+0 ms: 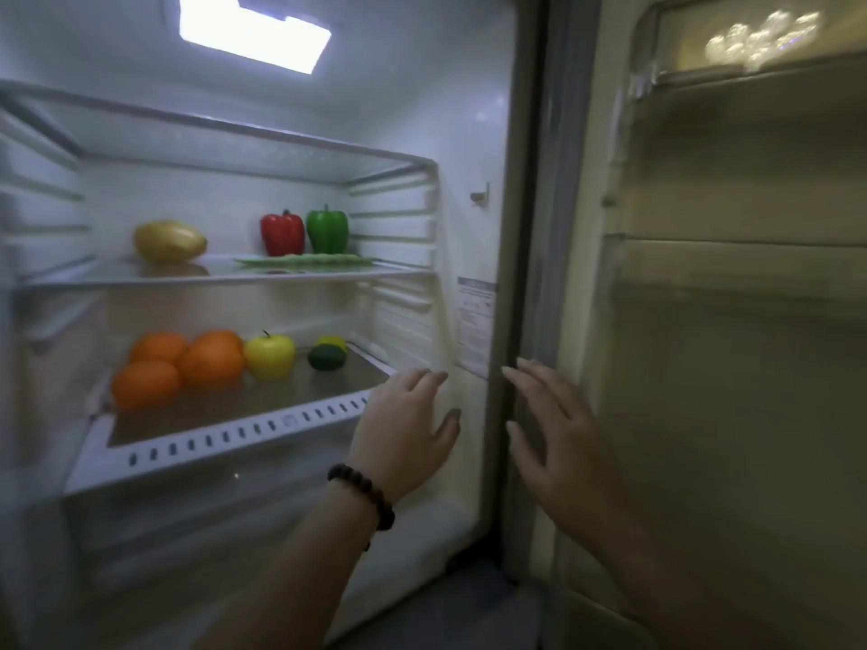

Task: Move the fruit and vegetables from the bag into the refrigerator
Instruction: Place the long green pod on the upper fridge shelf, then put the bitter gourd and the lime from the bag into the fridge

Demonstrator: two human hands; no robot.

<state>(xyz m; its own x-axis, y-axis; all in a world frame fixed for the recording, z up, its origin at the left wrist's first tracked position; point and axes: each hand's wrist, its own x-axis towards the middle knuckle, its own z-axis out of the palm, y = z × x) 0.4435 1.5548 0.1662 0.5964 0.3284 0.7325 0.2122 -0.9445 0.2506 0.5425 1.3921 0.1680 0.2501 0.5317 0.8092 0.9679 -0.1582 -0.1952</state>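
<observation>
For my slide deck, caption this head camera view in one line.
Both empty hands, left and right, hover before shelves of peppers, oranges and apple.

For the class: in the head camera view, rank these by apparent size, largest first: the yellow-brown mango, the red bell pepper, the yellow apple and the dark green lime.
1. Yellow-brown mango, top shelf.
2. Red bell pepper and yellow apple: too alike to rank.
3. Dark green lime, clearly smallest.

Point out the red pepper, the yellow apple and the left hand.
red pepper [282, 234], head view, middle of its body.
yellow apple [269, 356], head view, front face.
left hand [406, 424], head view, back of the hand.
</observation>
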